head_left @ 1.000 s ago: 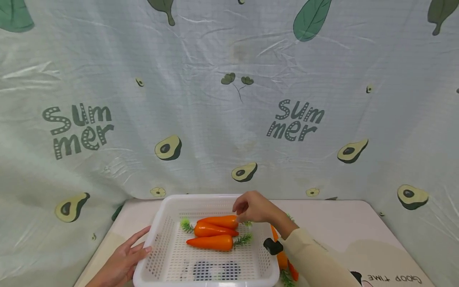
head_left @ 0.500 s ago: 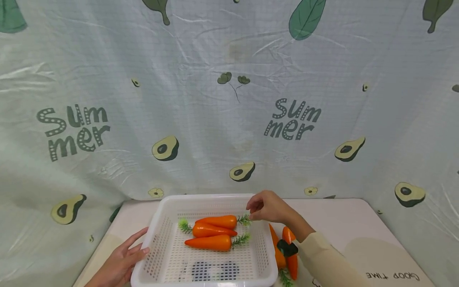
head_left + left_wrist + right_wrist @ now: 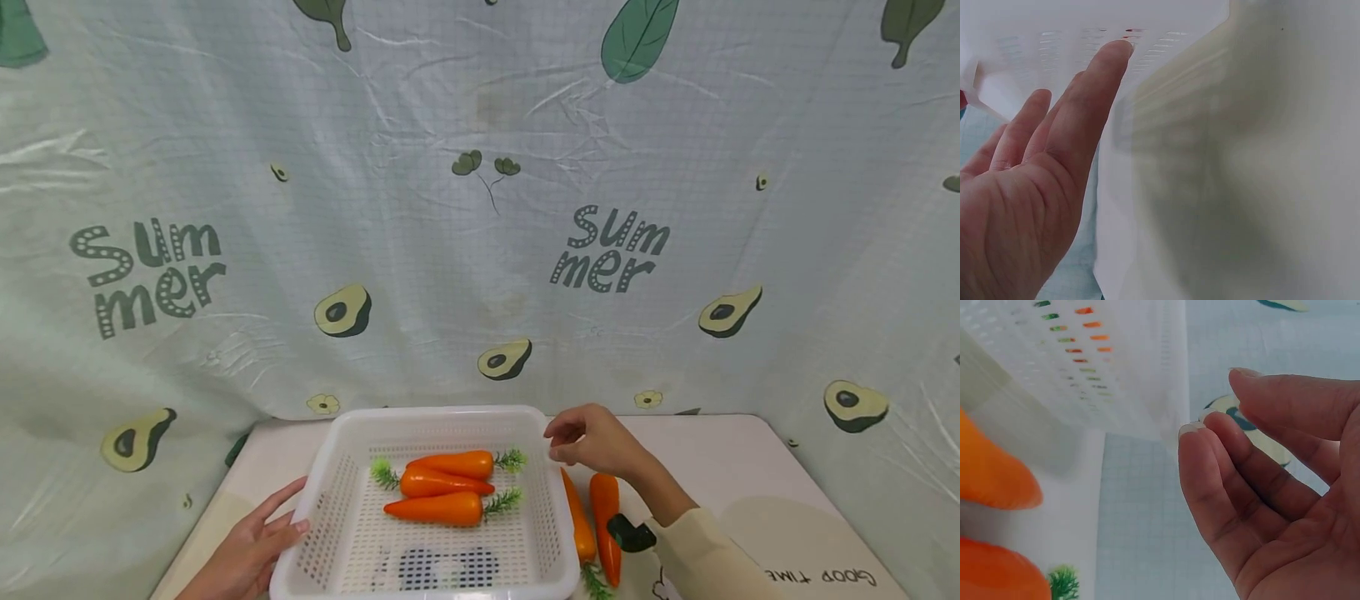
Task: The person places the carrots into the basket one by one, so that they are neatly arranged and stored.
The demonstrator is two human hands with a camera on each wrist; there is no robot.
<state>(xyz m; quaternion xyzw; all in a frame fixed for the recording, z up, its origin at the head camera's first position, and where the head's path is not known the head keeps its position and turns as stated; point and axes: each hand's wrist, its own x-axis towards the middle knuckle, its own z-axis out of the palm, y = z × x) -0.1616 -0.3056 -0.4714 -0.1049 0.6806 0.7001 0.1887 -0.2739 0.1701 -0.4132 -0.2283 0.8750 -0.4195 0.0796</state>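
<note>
A white slotted plastic basket [image 3: 360, 567] holds three orange toy carrots with green tops: an upper carrot [image 3: 453, 463], a middle carrot [image 3: 442, 482] and a lower carrot [image 3: 442, 508]. My left hand [image 3: 258, 542] rests against the basket's left side, thumb tip at the rim; in the left wrist view its fingers [image 3: 1094, 94] reach along the slotted wall. Just outside the right rim hovers my right hand [image 3: 596, 437], its fingers loosely bent with nothing between them, as the right wrist view confirms. Below it lie two more carrots, one near the basket [image 3: 577, 517] and one farther right [image 3: 604, 517].
The pale table [image 3: 750, 467] carries printed lettering at the front right. Behind and at both sides hangs a curtain [image 3: 420, 250] printed with avocados and leaves. A black strap [image 3: 632, 533] sits by the right sleeve [image 3: 697, 550].
My right hand has moved right, from over the upper carrot's top to beyond the basket's right rim. The carrots in the basket lie as before. My left hand stays at the left side.
</note>
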